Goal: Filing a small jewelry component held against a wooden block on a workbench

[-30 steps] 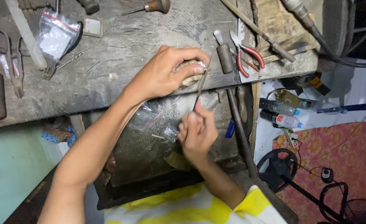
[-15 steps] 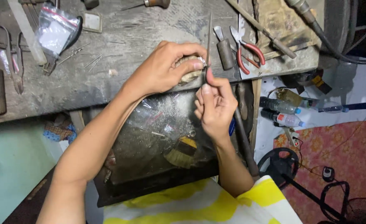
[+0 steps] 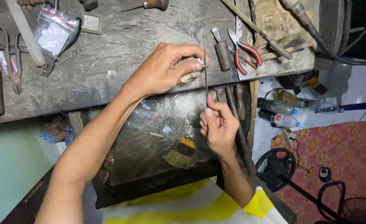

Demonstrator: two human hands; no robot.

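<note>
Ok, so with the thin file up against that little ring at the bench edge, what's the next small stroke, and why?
Probably a short push of the thin file up across the small ring. The right hand grips its lower end and its tip meets the ring, which the left hand pins against the wooden peg at the bench edge, so it looks braced.

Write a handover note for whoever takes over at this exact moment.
Left hand: clamps a small metal piece against a wooden peg at the bench edge.
Right hand: grips a thin file by its lower end, upright, tip at the piece.
Below: a tray with metal dust and a brush.
Red pliers lie right of the peg, unused.
Done: some filing, judging by the dust.
Left: cannot tell how much; the piece is mostly hidden by fingers.
</note>
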